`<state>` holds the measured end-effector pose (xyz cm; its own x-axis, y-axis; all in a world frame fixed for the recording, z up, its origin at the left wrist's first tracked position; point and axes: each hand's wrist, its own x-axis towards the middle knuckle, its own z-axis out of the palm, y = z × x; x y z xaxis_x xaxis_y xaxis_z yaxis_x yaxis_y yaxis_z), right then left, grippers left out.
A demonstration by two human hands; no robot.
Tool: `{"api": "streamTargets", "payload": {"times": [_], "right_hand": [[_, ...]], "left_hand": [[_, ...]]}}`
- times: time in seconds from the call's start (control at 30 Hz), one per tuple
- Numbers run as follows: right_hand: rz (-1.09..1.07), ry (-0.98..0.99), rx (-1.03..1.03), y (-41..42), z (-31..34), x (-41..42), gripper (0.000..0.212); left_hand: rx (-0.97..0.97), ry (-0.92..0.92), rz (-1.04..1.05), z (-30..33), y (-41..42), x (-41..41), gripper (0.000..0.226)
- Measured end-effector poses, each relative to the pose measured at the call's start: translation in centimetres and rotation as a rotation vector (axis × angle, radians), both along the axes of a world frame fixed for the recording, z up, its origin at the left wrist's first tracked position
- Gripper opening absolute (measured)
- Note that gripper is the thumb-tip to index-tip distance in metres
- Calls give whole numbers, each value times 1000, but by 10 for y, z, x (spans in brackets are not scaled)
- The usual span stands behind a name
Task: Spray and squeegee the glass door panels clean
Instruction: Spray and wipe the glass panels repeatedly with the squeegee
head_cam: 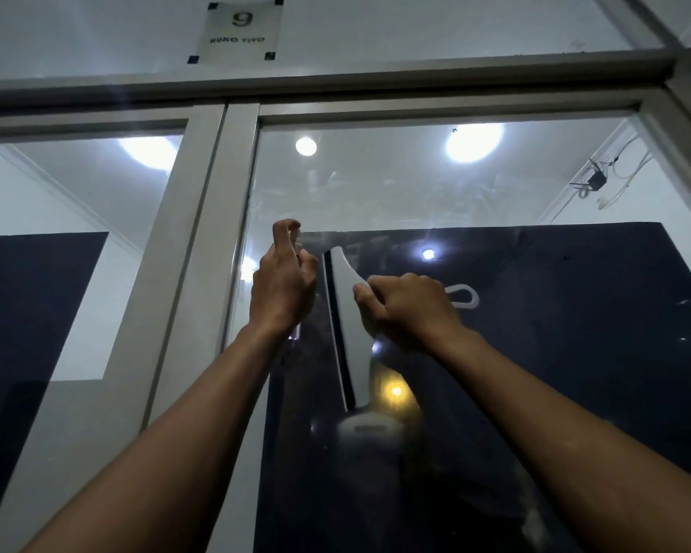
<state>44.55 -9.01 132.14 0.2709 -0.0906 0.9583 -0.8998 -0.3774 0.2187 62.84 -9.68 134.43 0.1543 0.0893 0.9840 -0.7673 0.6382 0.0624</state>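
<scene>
Up here, my hands against the right glass panel (495, 185):
Left hand (282, 291): near the panel's left edge, fingers curled around something mostly hidden; I cannot tell what.
Right hand (409, 309): just beside it, fingers gripping the squeegee (350, 313) handle.
Squeegee: blade upright on the panel.

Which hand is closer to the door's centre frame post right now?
Left. The left hand is raised just right of the centre frame post; the right hand grips the squeegee farther right on the glass.

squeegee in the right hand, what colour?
White squeegee with a dark blade edge, gripped by the right hand; head view.
</scene>
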Motion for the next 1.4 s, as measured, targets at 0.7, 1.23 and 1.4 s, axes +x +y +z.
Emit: {"api": "streamTargets", "payload": {"times": [0.7, 1.23, 1.4], "right_hand": [[-411, -9, 17, 5, 42, -94, 56], [-370, -64, 147, -18, 51, -61, 57], [-354, -160, 137, -9, 49, -73, 52]], "left_hand": [[1, -51, -79, -27, 2, -4, 36], [6, -50, -98, -37, 2, -7, 34], [15, -62, -102, -39, -5, -7, 34]]}}
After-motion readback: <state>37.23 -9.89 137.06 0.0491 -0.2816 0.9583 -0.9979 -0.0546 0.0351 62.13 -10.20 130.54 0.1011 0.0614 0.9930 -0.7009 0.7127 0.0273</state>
